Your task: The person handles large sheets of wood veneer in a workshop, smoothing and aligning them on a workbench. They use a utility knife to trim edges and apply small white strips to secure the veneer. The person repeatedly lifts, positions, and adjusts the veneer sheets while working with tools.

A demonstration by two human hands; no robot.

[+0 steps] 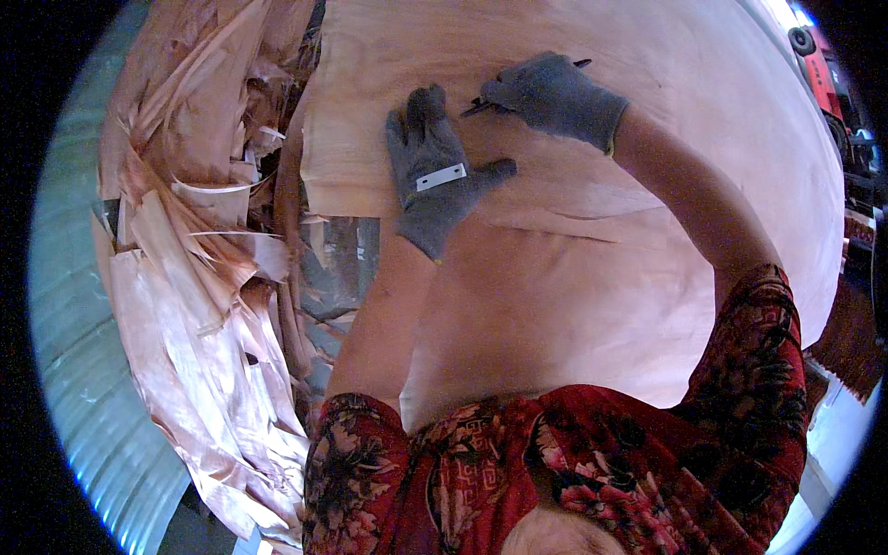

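Grey-gloved left hand [424, 148] splayed over grained wood sheet [592, 190], pale rectangular plate [441, 178] across its back, right hand [550, 95] gripping slim dark tool [477, 105], torn, curled wood strips [199, 254]

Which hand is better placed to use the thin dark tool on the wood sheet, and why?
Probably the right hand: it grips the thin dark tool, close over the wood sheet. The left hand, palm down, shows no tool, just a white strip across its back.

Wood sheet [592, 190] in centre, scraps [199, 296] to its left, vehicle [818, 81] far right
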